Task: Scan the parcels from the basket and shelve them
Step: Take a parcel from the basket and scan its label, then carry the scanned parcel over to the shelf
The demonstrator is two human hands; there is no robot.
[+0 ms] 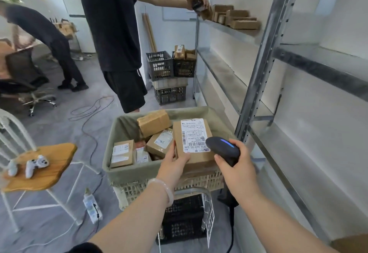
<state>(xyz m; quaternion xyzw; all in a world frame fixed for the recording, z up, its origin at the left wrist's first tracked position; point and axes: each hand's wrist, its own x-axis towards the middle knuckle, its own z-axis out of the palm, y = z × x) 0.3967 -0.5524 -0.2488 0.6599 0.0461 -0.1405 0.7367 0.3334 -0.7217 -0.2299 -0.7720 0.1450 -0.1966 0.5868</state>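
My left hand grips the lower left edge of a brown cardboard parcel with a white label facing up, held over the basket. My right hand holds a black barcode scanner with a blue light lit, its head just right of the parcel's label. The cloth-lined basket holds several more cardboard parcels. To my right stands a metal shelf rack, its near shelves bare.
A person in black stands past the basket, reaching to parcels on an upper shelf. Black crates with boxes sit by the far wall. A wooden-seated chair with a white controller is at left. Cables and a power strip lie on the floor.
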